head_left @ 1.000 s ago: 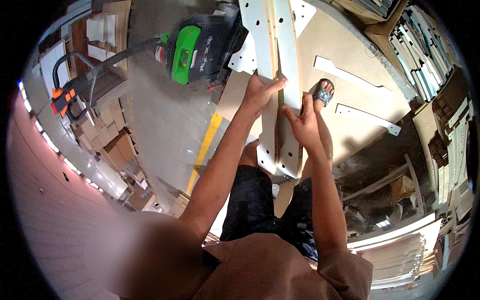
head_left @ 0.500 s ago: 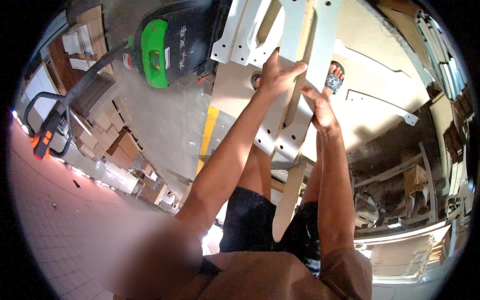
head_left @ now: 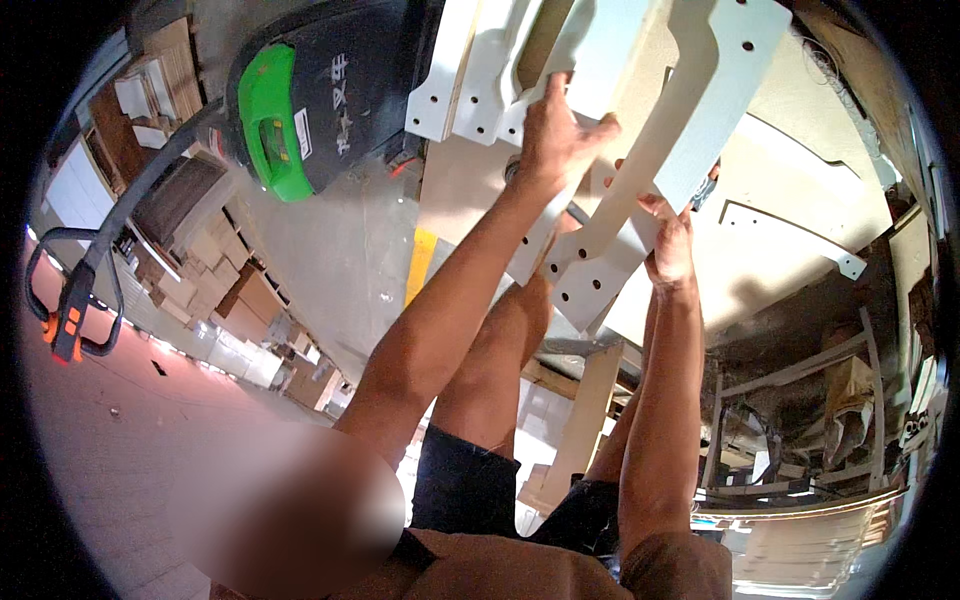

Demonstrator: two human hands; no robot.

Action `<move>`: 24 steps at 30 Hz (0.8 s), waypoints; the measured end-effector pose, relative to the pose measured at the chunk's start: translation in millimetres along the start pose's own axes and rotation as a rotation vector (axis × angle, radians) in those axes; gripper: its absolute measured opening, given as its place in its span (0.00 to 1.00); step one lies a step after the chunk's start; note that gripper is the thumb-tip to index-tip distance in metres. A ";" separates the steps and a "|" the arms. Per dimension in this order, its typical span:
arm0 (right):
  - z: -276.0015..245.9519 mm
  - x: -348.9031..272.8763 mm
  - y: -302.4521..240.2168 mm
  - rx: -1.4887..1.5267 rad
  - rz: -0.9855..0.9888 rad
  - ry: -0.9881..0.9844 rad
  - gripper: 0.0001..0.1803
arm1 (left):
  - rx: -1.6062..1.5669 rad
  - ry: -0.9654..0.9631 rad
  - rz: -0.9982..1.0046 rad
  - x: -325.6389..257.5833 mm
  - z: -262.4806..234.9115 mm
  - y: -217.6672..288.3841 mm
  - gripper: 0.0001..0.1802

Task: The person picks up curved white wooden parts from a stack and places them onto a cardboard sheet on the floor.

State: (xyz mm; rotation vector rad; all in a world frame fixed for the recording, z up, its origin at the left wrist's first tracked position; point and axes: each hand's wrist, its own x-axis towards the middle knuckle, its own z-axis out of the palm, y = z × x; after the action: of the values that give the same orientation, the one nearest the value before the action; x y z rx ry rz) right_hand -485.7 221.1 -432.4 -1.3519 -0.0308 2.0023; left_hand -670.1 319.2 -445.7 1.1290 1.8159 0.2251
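Observation:
My left hand (head_left: pixel 555 140) is closed on the edge of a white shaped panel (head_left: pixel 590 65), its thumb across the face. To its right, my right hand (head_left: pixel 672 238) grips a second white panel (head_left: pixel 700 130) by its outer edge. This panel is long, has a curved cut-out and drilled holes at its ends, and is held tilted. It seems to be doubled with another piece near its lower end. A gap separates the two held panels. Beside my left hand, more white panels (head_left: pixel 478 95) with holes lie together. My fingers behind the boards are partly hidden.
Beneath lies a large beige board (head_left: pixel 460 190), with a narrow white piece (head_left: pixel 790 235) on its right. A black and green wheeled machine (head_left: pixel 340 100) with a long handle stands at left. Wooden frames (head_left: pixel 790 360) are at lower right. Stacked boards (head_left: pixel 215 250) line the left.
The right-hand panel has swung away to the right from the left one, opening a gap. My right hand moved right with it; my left hand shifted little. The view has turned slightly.

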 end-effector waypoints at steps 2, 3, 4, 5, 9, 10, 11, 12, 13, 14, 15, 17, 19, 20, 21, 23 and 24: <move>1.8 -5.8 -6.8 0.037 -0.082 0.020 0.35 | 0.179 0.032 0.002 16.1 0.5 -3.6 0.46; -2.4 -6.3 -9.2 0.034 -0.061 0.074 0.35 | 0.261 0.008 0.000 29.4 6.0 -5.8 0.44; 2.3 -5.9 -12.1 0.048 -0.073 0.092 0.35 | 0.305 0.020 0.018 42.1 4.8 -8.7 0.44; 5.9 -5.9 -13.9 0.063 -0.082 0.107 0.35 | 0.352 0.033 0.034 54.8 6.2 -13.5 0.43; 9.7 1.7 -13.1 0.158 -0.045 0.070 0.33 | 0.512 0.102 0.059 109.1 12.1 -33.1 0.39; 6.5 0.2 -14.2 0.146 -0.028 0.093 0.33 | 0.526 0.103 0.066 110.8 19.8 -31.0 0.38; 4.7 0.2 -15.0 0.131 -0.019 0.105 0.34 | 0.569 0.093 0.060 115.8 25.7 -27.6 0.38; 4.2 0.5 -15.4 0.133 -0.019 0.103 0.33 | 0.572 0.097 0.066 119.2 30.1 -24.8 0.38; 3.6 0.0 -15.5 0.138 -0.017 0.101 0.33 | 0.576 0.101 0.069 122.0 34.1 -22.6 0.39; 3.3 -0.2 -14.7 0.143 -0.013 0.097 0.33 | 0.582 0.106 0.071 124.5 36.1 -21.2 0.39; 2.4 -0.2 -10.9 0.135 -0.013 0.080 0.33 | 0.596 0.085 0.059 126.8 36.5 -20.3 0.38; 3.0 1.9 -10.2 0.097 -0.020 0.054 0.34 | 0.614 0.051 0.042 136.1 36.9 -14.6 0.37; 8.2 1.7 -13.3 0.045 -0.013 0.046 0.35 | 0.628 0.011 0.006 144.8 34.9 -12.3 0.37; 12.1 2.0 -15.1 0.017 -0.006 0.045 0.35 | 0.640 -0.008 -0.013 148.9 33.0 -12.4 0.37; 13.1 4.6 -15.0 0.017 -0.001 0.023 0.35 | 0.659 0.053 0.021 151.6 31.0 -12.9 0.38; 14.8 7.0 -14.9 0.006 0.013 -0.013 0.35 | 0.684 0.167 0.086 150.2 28.1 -14.0 0.40; 17.5 7.8 -14.2 0.010 0.027 -0.020 0.35 | 0.672 0.162 0.066 150.1 22.4 -15.1 0.41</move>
State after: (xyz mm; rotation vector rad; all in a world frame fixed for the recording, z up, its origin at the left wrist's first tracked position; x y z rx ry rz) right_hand -494.0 242.3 -425.3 -1.3320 -0.0117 2.0361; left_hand -679.5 420.2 -559.6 1.6692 2.0644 -0.2914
